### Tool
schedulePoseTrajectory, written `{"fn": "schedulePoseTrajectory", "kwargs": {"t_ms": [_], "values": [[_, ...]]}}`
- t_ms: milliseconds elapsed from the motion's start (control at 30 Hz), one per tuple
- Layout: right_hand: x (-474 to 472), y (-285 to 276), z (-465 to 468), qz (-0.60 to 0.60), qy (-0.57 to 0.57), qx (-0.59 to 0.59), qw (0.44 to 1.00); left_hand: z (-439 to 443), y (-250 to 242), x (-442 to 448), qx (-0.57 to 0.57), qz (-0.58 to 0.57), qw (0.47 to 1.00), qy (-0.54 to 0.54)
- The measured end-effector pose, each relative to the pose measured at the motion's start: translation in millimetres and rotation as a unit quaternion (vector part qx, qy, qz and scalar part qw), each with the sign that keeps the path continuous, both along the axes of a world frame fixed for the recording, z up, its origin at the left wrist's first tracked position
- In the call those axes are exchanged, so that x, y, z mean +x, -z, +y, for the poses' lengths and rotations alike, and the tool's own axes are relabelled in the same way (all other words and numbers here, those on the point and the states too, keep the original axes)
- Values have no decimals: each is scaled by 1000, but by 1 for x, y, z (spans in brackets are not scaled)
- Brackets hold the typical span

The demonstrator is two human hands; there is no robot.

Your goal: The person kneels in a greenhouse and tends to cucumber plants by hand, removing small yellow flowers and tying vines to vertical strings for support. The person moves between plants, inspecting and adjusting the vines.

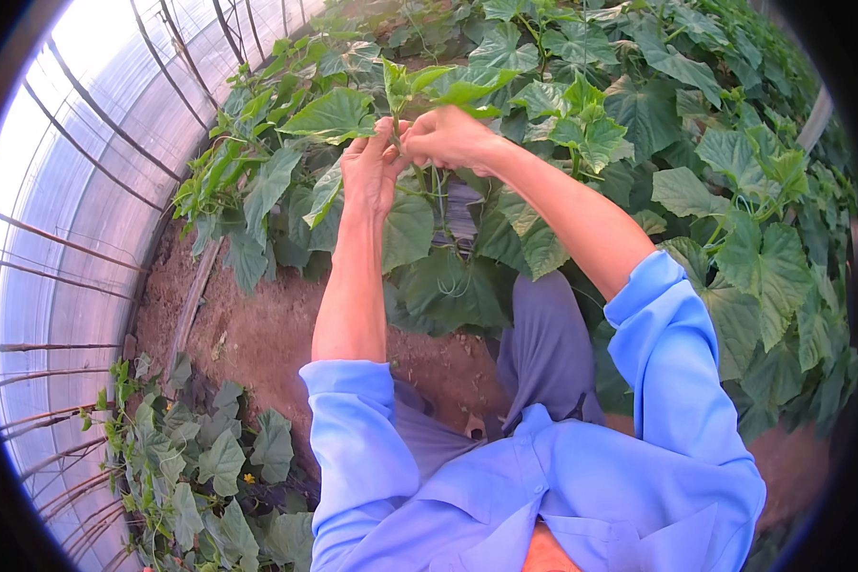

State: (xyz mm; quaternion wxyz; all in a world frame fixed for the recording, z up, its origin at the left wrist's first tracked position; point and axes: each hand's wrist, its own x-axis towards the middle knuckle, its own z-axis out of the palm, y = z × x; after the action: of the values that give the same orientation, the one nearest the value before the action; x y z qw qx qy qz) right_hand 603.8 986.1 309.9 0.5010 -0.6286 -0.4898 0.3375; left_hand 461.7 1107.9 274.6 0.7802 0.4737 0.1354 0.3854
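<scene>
My left hand (373,168) and my right hand (449,139) meet at the upper middle of the head view, around the stem of a cucumber vine just below its growing tip (396,84). The left fingers pinch the stem from the left side. My right thumb and fingertips close on the same spot from the right; what lies between them is too small to tell. Broad leaves (332,116) spread beside and above the hands. Below them hang thin pale strings (441,196) and larger cucumber leaves (407,229).
Dense rows of cucumber plants (751,264) fill the right and top. Curved plastic greenhouse sheeting (79,179) with thin ribs runs along the left. Bare soil (257,336) lies between the rows. More low vines (222,461) grow at the lower left, and a pole (815,120) leans at the upper right.
</scene>
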Motion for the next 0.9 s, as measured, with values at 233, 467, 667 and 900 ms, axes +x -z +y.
{"fn": "schedulePoseTrajectory", "kwargs": {"t_ms": [233, 467, 667, 900], "values": [[11, -22, -11, -100, 29, 15, 994, 8, 0, -11, -54, 7, 998, 27], [15, -13, 33, -38, 66, 98, 992, 11, -5, -20, -73, 48, 994, 58], [35, -12, 59, -32, -74, 170, 982, 16, -3, -14, -91, 43, 990, 98], [22, -23, 48, -11, -108, 65, 992, 15, -6, -30, -100, 45, 990, 84]]}}
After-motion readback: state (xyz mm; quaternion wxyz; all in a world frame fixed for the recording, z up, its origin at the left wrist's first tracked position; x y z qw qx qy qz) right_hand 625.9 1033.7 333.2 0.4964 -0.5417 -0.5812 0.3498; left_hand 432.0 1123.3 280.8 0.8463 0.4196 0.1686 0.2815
